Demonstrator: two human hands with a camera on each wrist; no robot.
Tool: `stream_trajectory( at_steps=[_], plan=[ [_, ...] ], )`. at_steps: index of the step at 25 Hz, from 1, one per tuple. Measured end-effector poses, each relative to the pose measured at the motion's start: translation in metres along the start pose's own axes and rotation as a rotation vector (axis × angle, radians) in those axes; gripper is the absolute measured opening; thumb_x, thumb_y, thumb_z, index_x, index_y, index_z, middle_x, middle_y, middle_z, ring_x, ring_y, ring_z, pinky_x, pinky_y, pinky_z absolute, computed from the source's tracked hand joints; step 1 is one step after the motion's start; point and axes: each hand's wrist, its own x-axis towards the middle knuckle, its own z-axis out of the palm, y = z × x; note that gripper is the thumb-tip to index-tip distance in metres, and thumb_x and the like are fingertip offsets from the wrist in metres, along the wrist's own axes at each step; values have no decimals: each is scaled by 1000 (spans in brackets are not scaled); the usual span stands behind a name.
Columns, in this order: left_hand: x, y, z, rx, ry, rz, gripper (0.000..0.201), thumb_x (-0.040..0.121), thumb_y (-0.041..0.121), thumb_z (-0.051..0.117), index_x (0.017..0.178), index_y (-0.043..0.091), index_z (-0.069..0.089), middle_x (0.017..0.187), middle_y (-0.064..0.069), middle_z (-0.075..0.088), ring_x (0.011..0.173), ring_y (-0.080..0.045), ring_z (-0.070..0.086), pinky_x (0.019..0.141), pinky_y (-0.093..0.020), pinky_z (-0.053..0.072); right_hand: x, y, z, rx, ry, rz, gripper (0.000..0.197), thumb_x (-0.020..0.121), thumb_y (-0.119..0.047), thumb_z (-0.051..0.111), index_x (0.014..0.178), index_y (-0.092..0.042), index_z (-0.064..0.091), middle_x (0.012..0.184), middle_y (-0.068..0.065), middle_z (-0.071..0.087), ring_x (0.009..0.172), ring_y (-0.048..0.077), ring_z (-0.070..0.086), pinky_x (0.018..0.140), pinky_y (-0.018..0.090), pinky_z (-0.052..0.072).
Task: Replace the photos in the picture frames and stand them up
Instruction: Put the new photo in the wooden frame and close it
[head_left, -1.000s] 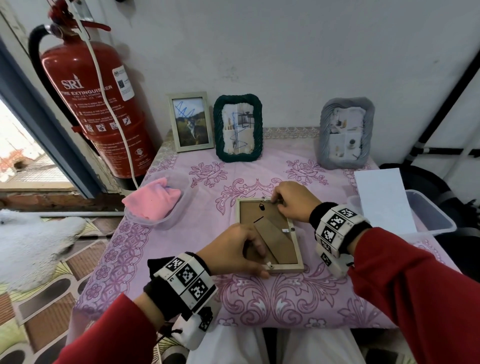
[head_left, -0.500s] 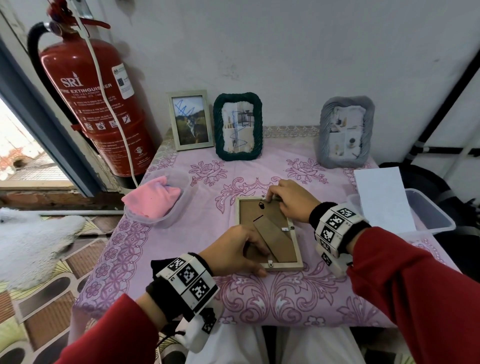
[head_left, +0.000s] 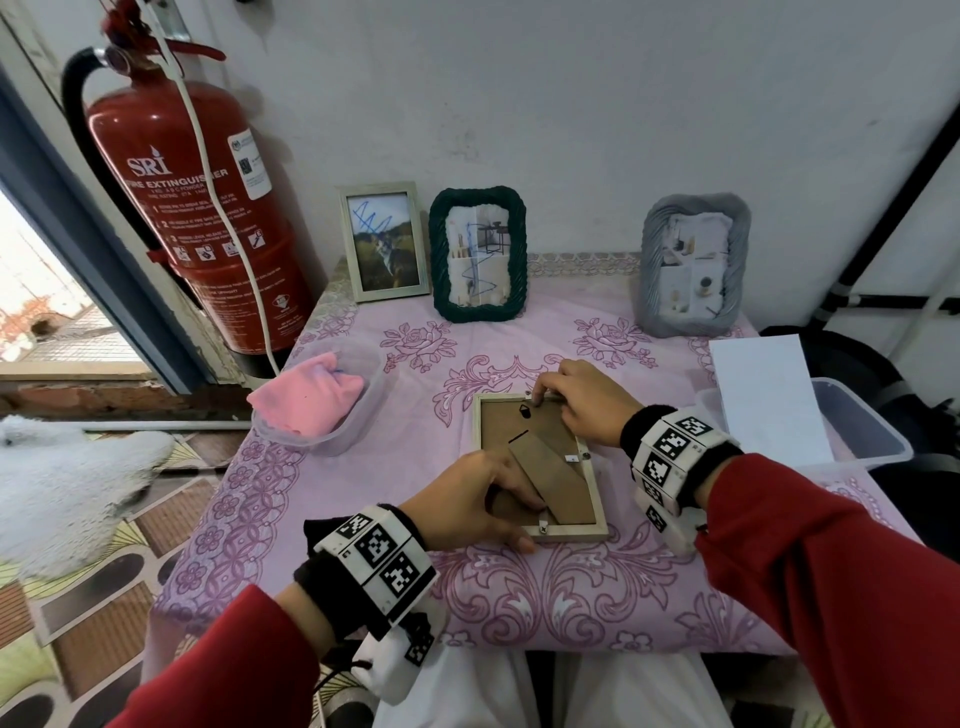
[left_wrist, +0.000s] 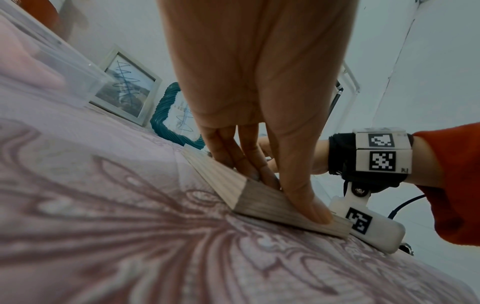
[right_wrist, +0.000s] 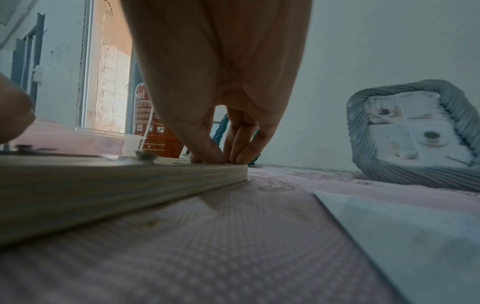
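Observation:
A light wooden picture frame (head_left: 584, 531) lies face down in the middle of the table, brown backing and folded stand upward. My left hand (head_left: 519, 519) grips its near left corner, thumb against the near rail and fingers on the backing; the left wrist view shows this grip of the left hand (left_wrist: 285, 185) on the frame (left_wrist: 226, 181). My right hand (head_left: 537, 397) pinches a small white clip on the far rail. In the right wrist view the right hand (right_wrist: 223, 158) has its fingertips bunched on the frame (right_wrist: 103, 185) at its far corner.
Three frames stand against the back wall: a white one (head_left: 384, 241), a dark green rope one (head_left: 478, 254), a grey rope one (head_left: 693, 265). A pink cloth lies in a clear tub (head_left: 358, 410) at left. A white sheet (head_left: 769, 400) rests on a clear box (head_left: 878, 436) at right. A fire extinguisher (head_left: 197, 208) stands left.
My right hand's fingertips have slid a little to the left along the frame's far rail onto the clip. The left hand and the frame have stayed put.

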Motion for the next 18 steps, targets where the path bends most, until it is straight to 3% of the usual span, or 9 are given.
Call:
stream_trajectory(
  at_steps=[7, 12, 14, 18],
  plan=[
    [0, -2, -7, -3, 43, -96, 45, 63, 20, 85, 105, 13, 72, 102, 1, 63, 96, -10, 60, 87, -20, 48, -4, 2, -6, 46, 0, -31, 36, 78, 7, 47, 107, -9, 63, 111, 12, 59, 106, 25, 51, 88, 32, 42],
    [4, -7, -27, -19, 316, -254, 25, 76, 24, 77, 99, 17, 70, 94, -1, 65, 88, -14, 61, 72, -20, 47, -11, 6, -6, 116, 15, -49, 32, 79, 5, 56, 107, -6, 64, 113, 10, 65, 107, 22, 58, 88, 21, 41],
    [1, -13, -30, -1, 384, -351, 32, 77, 25, 75, 106, 17, 65, 96, 1, 62, 88, -15, 60, 71, -17, 45, -14, 7, -8, 160, -18, -27, 35, 79, 1, 63, 113, -6, 61, 119, 8, 62, 112, 20, 55, 85, 13, 35],
    [-4, -24, -23, 45, 289, -525, 53, 77, 35, 73, 122, 13, 55, 106, -5, 58, 88, -16, 57, 77, -22, 46, -22, 2, -12, 192, -97, -3, 41, 82, -10, 67, 121, -8, 55, 125, 8, 55, 117, 19, 49, 90, 18, 34]
  ],
)
